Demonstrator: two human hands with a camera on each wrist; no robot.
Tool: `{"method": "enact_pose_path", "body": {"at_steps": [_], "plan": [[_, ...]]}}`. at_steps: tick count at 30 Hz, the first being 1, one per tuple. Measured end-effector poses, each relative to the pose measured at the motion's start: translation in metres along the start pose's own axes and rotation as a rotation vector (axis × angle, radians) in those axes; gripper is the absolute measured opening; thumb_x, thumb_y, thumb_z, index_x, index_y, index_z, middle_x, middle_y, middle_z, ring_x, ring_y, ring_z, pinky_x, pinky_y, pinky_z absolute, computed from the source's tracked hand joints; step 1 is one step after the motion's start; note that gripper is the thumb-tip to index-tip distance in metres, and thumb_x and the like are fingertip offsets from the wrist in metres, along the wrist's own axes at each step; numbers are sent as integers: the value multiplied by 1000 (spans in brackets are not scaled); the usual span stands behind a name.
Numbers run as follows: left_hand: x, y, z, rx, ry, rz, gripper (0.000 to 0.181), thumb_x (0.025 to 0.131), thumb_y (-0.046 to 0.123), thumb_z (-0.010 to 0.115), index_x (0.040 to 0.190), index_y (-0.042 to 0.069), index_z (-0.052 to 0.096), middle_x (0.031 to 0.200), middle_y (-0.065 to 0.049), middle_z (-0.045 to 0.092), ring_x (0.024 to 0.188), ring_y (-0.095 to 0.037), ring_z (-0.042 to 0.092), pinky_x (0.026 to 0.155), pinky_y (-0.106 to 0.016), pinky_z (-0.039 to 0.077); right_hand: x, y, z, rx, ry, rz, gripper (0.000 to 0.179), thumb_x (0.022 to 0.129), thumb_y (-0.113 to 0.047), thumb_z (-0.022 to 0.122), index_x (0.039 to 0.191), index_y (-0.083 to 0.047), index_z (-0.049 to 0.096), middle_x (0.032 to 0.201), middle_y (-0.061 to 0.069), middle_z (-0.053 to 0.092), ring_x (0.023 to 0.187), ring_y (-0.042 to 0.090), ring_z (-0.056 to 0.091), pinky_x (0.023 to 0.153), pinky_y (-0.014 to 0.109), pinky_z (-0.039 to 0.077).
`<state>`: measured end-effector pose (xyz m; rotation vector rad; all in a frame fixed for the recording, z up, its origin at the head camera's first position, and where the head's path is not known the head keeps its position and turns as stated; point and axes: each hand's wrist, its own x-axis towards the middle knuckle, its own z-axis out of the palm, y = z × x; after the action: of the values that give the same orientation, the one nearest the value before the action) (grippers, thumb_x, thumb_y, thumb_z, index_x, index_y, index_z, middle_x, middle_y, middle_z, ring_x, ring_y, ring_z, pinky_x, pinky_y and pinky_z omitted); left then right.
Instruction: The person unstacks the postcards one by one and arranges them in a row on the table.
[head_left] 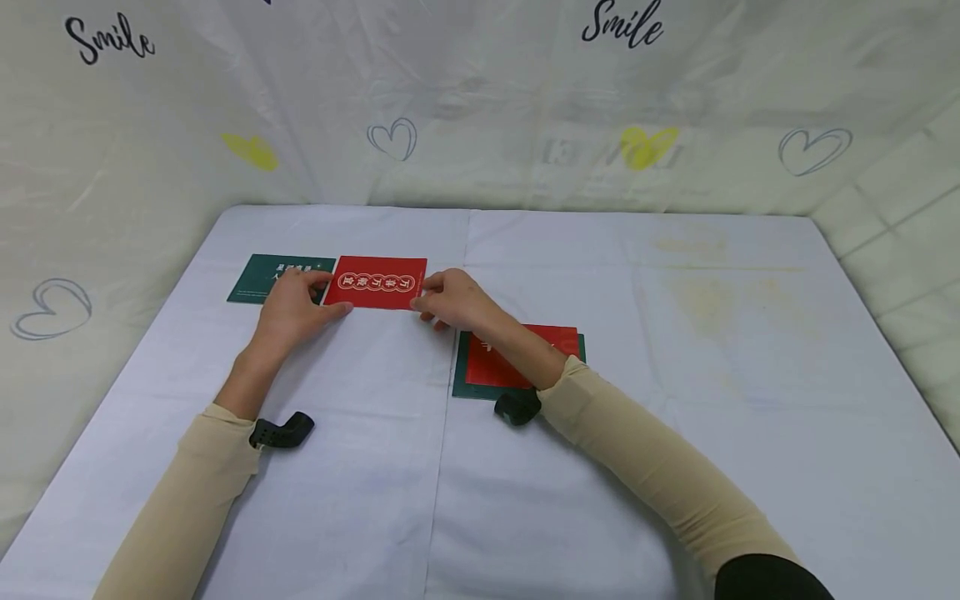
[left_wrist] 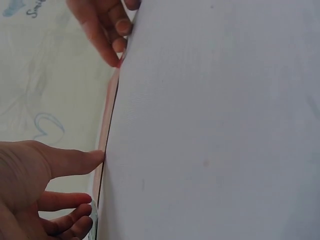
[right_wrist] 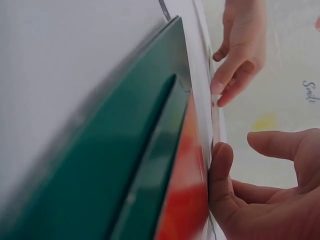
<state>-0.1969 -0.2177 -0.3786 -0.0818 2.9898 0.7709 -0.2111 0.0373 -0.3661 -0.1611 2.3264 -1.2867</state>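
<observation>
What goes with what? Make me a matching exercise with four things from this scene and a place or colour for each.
In the head view:

1. Red card with circles
2. Far-left green card
3. Red-and-green pile
4. Left sleeve

A. Crossed by the right forearm
B. Beige
C. Between left hand and right hand
D. Partly hidden by the left hand

Right pairs: 1-C; 2-D; 3-A; 4-B

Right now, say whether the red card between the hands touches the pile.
No, the red card is apart from the pile, with white cloth showing between them.
</observation>
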Motion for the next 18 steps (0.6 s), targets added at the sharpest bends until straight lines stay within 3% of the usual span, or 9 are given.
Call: {"method": "enact_pose_path", "body": {"at_steps": [10, 18], "plan": [[-1, 4, 0, -50, 18, 25, 71, 94, 27, 76, 152, -1, 47, 144, -29, 50, 133, -44, 49, 97, -59, 58, -4, -5, -10, 66, 11, -46, 61, 97, -32, 72, 150, -12, 51, 136, 9, 61, 102, 23, 72, 88, 33, 62], [-5, 15, -2, -119, 42, 68, 65, 95, 28, 75, 150, 1, 52, 147, -27, 49, 134, -43, 48, 97, -59, 59, -13, -5, -19, 71, 26, -123, 64, 94, -35, 75, 150, -14, 52, 142, 9, 58, 117, 26, 65, 96, 42, 61]]}}
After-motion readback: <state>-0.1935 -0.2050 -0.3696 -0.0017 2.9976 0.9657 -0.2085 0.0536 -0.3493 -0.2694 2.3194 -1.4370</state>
